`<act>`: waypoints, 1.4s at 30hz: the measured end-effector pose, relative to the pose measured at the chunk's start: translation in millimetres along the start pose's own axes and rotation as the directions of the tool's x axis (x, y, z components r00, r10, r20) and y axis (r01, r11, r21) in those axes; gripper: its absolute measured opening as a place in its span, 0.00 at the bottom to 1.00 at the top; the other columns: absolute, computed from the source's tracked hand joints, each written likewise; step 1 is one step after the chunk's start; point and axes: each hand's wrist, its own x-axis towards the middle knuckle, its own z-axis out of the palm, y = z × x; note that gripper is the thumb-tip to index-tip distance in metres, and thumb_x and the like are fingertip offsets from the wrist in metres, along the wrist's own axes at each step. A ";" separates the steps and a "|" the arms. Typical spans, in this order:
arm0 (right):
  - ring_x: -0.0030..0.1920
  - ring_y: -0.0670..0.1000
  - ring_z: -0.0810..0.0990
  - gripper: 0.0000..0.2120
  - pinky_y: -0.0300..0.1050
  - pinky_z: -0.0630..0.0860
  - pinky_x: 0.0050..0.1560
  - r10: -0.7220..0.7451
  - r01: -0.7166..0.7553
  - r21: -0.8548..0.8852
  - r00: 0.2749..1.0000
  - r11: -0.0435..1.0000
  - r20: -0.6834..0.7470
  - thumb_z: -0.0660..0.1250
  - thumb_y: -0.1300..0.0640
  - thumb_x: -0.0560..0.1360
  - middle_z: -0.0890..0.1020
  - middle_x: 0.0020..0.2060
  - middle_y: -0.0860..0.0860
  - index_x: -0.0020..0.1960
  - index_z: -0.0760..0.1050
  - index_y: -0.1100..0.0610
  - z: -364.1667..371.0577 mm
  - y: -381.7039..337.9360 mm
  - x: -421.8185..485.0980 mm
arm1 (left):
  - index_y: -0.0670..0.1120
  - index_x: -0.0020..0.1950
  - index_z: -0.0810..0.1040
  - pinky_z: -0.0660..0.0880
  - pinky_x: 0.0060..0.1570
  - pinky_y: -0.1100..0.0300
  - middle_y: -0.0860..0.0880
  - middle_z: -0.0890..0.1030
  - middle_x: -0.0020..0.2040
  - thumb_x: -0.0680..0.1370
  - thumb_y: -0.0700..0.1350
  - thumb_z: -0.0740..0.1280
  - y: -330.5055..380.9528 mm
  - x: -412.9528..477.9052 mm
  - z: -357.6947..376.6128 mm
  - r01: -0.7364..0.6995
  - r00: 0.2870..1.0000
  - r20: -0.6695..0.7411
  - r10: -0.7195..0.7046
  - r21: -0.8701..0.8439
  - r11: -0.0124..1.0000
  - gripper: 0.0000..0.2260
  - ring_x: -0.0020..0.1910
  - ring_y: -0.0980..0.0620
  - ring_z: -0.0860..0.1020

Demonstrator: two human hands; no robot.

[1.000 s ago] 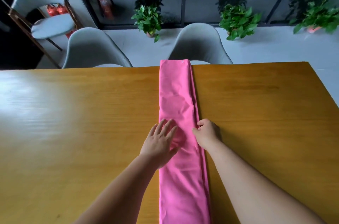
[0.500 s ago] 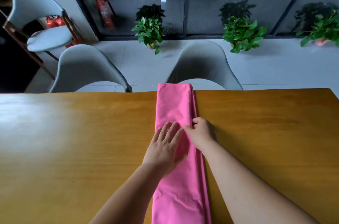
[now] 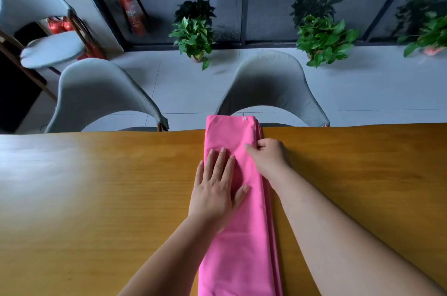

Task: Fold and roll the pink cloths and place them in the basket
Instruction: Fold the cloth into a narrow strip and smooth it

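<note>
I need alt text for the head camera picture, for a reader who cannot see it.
A long folded pink cloth lies along a wooden table; the left hand presses flat on it while the right hand pinches its right edge. Two grey chairs and potted plants stand beyond.

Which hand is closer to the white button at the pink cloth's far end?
Right. The right hand pinches the cloth just short of the button; the left hand presses flat, nearer the person.

Left hand flat, right hand pinching cloth
</note>
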 end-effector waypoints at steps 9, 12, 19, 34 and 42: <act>0.58 0.59 0.83 0.10 0.50 0.80 0.55 0.004 -0.030 -0.176 0.990 0.984 -0.144 0.65 0.53 0.83 0.84 0.58 0.52 0.63 0.77 0.51 5.2 0.6 26.4 | 0.50 0.87 0.44 0.42 0.83 0.44 0.50 0.37 0.86 0.83 0.72 0.40 4.1 20.5 0.9 -0.001 0.999 0.032 0.000 0.046 0.999 0.39 0.82 0.48 0.30; 0.56 0.59 0.83 0.09 0.47 0.77 0.49 -0.013 -0.016 -0.211 0.991 0.977 -0.135 0.63 0.50 0.84 0.84 0.57 0.53 0.61 0.76 0.52 3.2 -4.9 36.4 | 0.50 0.87 0.45 0.44 0.83 0.43 0.50 0.38 0.86 0.83 0.72 0.40 3.0 29.3 1.9 0.002 1.000 0.028 -0.003 0.033 0.999 0.39 0.83 0.47 0.30; 0.55 0.60 0.82 0.07 0.54 0.80 0.52 -0.040 0.009 -0.207 0.988 0.978 -0.146 0.59 0.53 0.86 0.84 0.55 0.56 0.56 0.74 0.55 0.7 -5.2 49.6 | 0.50 0.87 0.43 0.41 0.83 0.43 0.50 0.38 0.86 0.83 0.71 0.39 2.4 62.2 -5.3 0.059 0.997 0.044 -0.060 0.020 0.998 0.38 0.83 0.44 0.31; 0.53 0.60 0.81 0.25 0.57 0.64 0.70 -0.140 0.057 -0.417 0.975 0.907 -0.173 0.58 0.34 0.83 0.85 0.43 0.52 0.37 0.74 0.50 -12.7 -12.1 89.5 | 0.53 0.75 0.72 0.76 0.57 0.50 0.50 0.85 0.50 0.84 0.50 0.64 -34.8 157.0 -42.7 0.346 0.896 -0.045 -0.441 -0.549 0.760 0.18 0.55 0.43 0.82; 0.55 0.55 0.72 0.16 0.53 0.68 0.64 -0.292 0.122 -0.513 0.919 0.850 -0.264 0.58 0.44 0.86 0.81 0.53 0.47 0.53 0.84 0.46 4.7 -3.4 83.5 | 0.59 0.66 0.76 0.76 0.48 0.51 0.56 0.83 0.44 0.82 0.53 0.69 -38.5 156.6 -38.3 0.327 0.834 -0.203 -0.514 -0.568 0.755 0.12 0.48 0.45 0.82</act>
